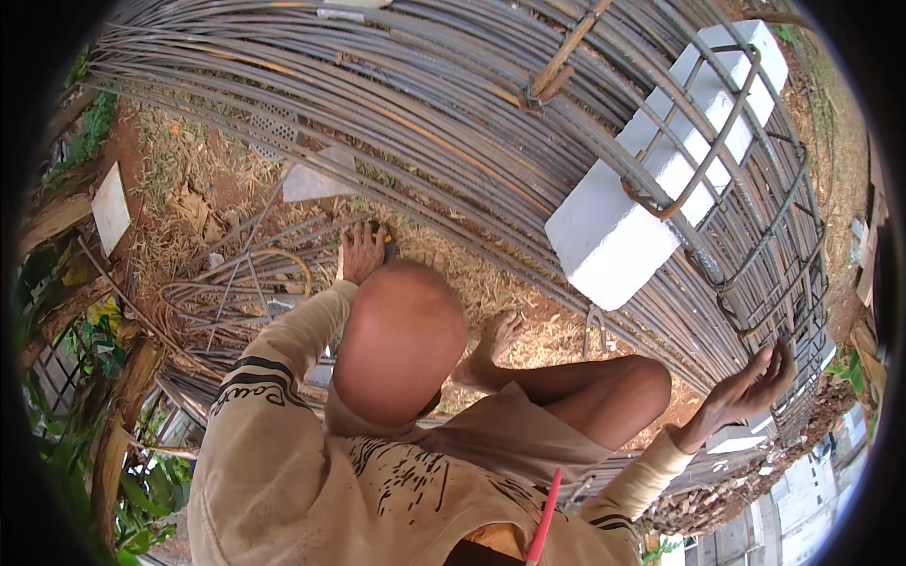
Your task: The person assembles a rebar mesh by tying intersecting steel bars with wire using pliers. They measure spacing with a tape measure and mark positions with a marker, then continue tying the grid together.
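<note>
The left hand (362, 253), fingers spread, rests beside a dark object (390, 247) near bent rods (203, 294), its hold unclear; the right hand (750, 389), half-open, apparently empty, hangs by the steel cage (696, 253). Best gripped firmly, fingers clear of rods.

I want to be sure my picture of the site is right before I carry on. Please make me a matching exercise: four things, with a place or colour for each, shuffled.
Things
1. Left hand
2. Right hand
3. Large block
4. Pincer-like tool

Places and colours
A. White, partly behind the bars of the steel cage
B. Just beyond the left knee
C. Just below the block in the picture
D. Raised at the picture's right side

Pairs: 1-B, 2-D, 3-A, 4-C
</note>
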`<state>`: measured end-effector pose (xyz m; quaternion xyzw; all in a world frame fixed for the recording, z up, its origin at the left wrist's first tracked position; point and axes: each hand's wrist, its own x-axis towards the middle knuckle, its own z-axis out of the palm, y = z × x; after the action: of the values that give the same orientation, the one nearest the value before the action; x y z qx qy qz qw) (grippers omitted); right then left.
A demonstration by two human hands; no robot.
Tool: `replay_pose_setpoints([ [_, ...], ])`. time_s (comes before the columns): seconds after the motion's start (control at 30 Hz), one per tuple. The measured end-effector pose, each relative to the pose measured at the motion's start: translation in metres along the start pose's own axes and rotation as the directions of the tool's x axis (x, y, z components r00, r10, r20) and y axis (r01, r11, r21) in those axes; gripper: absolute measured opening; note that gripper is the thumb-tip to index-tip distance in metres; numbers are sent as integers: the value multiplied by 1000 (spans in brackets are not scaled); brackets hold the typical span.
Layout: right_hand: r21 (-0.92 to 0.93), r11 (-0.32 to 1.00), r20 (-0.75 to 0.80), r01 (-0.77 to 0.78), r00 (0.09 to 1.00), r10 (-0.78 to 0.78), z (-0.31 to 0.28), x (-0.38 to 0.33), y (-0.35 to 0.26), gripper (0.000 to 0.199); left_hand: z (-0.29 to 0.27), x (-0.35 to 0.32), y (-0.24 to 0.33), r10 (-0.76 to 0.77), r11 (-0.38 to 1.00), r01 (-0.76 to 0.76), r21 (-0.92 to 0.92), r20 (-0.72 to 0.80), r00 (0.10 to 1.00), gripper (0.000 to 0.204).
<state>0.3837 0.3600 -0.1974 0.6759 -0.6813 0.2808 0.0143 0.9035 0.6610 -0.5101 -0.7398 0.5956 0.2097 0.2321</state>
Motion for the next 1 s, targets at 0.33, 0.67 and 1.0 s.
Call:
replay_pose_setpoints([
  [0.33,-39,963,93,267,960,-263,76,17,-7,47,-6,37,-10,-114,972,17,-235,-403,908,67],
  [0.67,-12,981,99,194,976,-191,74,7,-2,48,-340,7,-38,-557,-357,-647,-674,-403,726,66],
  [1.0,-26,977,87,210,974,-207,72,10,-12,49,-333,-52,104,155,-501,-163,-850,-273,949,71],
])
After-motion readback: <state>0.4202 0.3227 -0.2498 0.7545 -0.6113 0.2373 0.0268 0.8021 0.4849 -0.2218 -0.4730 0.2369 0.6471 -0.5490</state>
